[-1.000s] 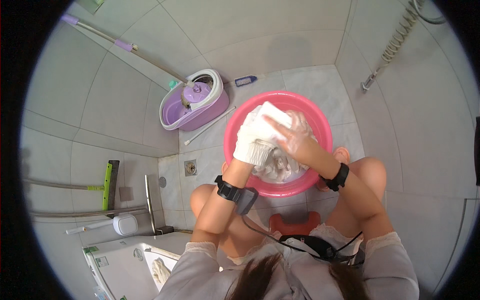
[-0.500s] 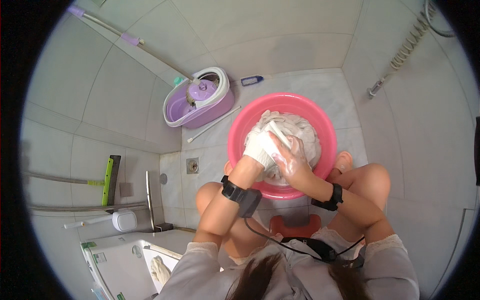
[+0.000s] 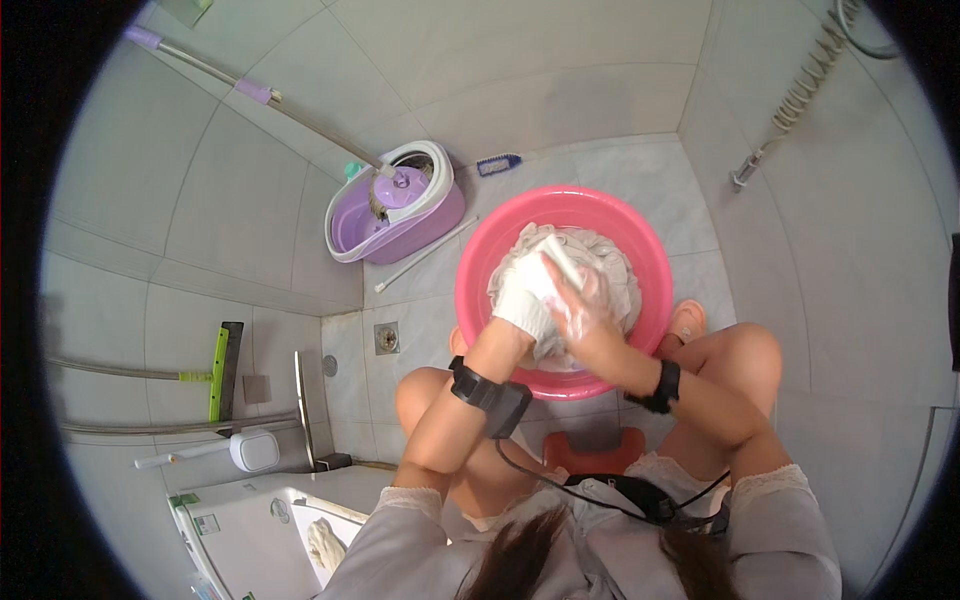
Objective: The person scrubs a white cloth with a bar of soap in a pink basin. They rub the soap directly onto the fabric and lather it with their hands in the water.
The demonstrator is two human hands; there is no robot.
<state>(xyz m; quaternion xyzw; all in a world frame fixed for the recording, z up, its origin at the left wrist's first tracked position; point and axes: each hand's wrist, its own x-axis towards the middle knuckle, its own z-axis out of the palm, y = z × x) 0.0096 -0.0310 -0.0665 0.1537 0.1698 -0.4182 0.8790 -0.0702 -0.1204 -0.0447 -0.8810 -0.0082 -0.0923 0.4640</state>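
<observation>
My left hand (image 3: pixel 522 290) is inside a white ribbed-cuff fabric that looks like a knit glove, which hides its fingers. My right hand (image 3: pixel 590 322), wet with white lather and blurred, presses against this fabric and closes round part of it. A pale, straight-edged white piece (image 3: pixel 563 262) shows beside the right fingers; I cannot tell whether it belongs to the glove. Both hands are over a pink basin (image 3: pixel 655 260), above a heap of wet whitish cloth (image 3: pixel 612 262).
A purple mop bucket (image 3: pixel 400 235) with a spin mop stands beyond the basin to the left, near a blue scrub brush (image 3: pixel 498 164). A floor drain (image 3: pixel 386 338) and a green squeegee (image 3: pixel 217 375) lie left. Behind my legs is a red stool (image 3: pixel 630 450).
My right hand has shifted slightly against the white fabric and is more blurred. My left hand stays in nearly the same place. The whole view has tilted a little.
</observation>
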